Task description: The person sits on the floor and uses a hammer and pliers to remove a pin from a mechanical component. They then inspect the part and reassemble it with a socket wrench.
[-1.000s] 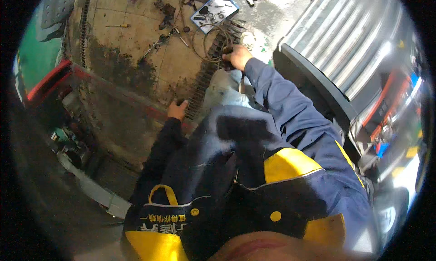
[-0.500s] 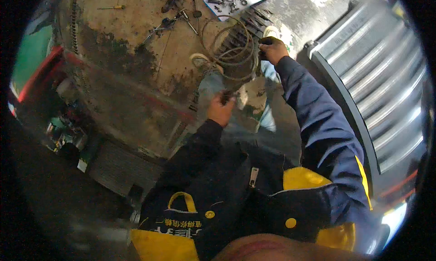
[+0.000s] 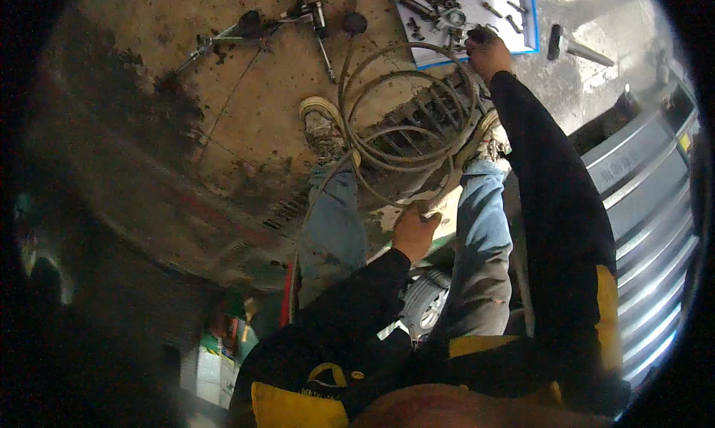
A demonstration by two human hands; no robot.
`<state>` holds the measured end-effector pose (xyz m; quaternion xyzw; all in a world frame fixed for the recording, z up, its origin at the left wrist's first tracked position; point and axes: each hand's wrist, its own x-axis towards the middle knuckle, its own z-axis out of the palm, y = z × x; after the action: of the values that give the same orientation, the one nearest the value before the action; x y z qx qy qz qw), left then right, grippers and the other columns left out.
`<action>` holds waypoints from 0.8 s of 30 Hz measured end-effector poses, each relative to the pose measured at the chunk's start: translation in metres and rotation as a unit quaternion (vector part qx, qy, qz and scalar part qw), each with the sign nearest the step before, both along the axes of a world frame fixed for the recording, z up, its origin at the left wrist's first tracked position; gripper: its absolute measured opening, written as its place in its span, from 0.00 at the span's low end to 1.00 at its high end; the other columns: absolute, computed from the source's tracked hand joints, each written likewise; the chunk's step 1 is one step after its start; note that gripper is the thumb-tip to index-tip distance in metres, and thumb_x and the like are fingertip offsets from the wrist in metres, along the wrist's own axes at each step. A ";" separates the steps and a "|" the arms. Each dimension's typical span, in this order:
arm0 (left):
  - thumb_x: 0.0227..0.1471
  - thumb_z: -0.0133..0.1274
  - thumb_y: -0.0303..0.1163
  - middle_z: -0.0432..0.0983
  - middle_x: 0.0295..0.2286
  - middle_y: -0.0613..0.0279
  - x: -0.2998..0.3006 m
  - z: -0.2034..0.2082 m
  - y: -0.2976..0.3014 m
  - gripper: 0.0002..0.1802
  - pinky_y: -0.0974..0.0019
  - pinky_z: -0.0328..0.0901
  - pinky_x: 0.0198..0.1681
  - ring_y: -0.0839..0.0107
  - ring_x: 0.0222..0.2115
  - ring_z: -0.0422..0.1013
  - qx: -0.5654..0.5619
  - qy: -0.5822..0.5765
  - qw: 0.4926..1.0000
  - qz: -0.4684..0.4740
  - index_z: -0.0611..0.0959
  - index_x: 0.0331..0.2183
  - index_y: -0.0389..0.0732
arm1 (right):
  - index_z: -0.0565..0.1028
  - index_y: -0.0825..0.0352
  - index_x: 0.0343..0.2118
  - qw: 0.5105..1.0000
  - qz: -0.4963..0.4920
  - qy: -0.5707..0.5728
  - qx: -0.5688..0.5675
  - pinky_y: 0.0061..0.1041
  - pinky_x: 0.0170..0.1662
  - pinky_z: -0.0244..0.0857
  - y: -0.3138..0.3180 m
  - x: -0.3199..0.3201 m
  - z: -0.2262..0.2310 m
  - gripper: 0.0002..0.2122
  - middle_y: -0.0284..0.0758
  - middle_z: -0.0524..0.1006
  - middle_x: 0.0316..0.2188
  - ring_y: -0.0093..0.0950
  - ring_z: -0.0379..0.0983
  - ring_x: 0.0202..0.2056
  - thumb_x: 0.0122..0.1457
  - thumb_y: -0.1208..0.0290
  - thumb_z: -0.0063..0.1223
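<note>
My right hand (image 3: 488, 53) reaches over the near right side of a white, blue-edged board (image 3: 531, 18) on the floor. Its fingers are closed at a dark piece, too small to identify. Bolts, rings and other metal parts (image 3: 450, 17) lie on the board beside it. My left hand (image 3: 415, 233) is lower, between my knees, fingers curled; what they may hold is hidden. A coiled hose (image 3: 387, 78) lies between my shoes, one loop passing close to the left fingertips. I cannot tell whether they touch.
A hammer (image 3: 585, 50) rests on the floor right of the board. Ratchet-like metal tools (image 3: 319, 22) lie at the far left. Beneath the hose is a slotted drain grate (image 3: 421, 119). A ribbed grey metal panel (image 3: 644, 227) stands along my right side.
My right hand has moved forward from beside my right shoe to the board. My left hand has shifted slightly right and lower in view. My view has turned, bringing the board and hammer nearer.
</note>
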<state>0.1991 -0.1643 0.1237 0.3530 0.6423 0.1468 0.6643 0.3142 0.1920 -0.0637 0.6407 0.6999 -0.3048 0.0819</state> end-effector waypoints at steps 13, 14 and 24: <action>0.62 0.58 0.35 0.81 0.40 0.57 -0.057 0.042 0.092 0.19 0.61 0.69 0.46 0.66 0.38 0.76 -0.081 -0.124 0.942 0.300 0.80 0.50 0.35 | 0.82 0.61 0.41 0.992 0.061 -0.106 0.042 0.45 0.48 0.73 0.035 -0.044 -0.026 0.12 0.45 0.83 0.40 0.49 0.80 0.43 0.58 0.62 0.58; 0.62 0.58 0.36 0.81 0.40 0.57 -0.057 0.041 0.093 0.19 0.61 0.69 0.46 0.66 0.39 0.76 -0.041 -0.128 0.934 0.331 0.80 0.50 0.35 | 0.82 0.61 0.42 0.992 0.062 -0.108 0.033 0.45 0.48 0.73 0.037 -0.044 -0.026 0.13 0.45 0.83 0.41 0.49 0.80 0.44 0.57 0.62 0.59; 0.61 0.58 0.33 0.80 0.42 0.56 -0.079 0.049 0.110 0.19 0.62 0.69 0.49 0.67 0.42 0.75 -0.086 -0.154 0.929 0.324 0.79 0.51 0.34 | 0.82 0.64 0.47 0.984 0.035 -0.159 0.070 0.42 0.49 0.75 0.018 -0.076 -0.022 0.18 0.46 0.84 0.42 0.47 0.81 0.44 0.55 0.64 0.61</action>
<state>0.1197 -0.0543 0.1732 0.0397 0.6218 0.3509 0.6990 0.2378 0.2100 -0.0857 0.6606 0.7194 -0.1460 0.1573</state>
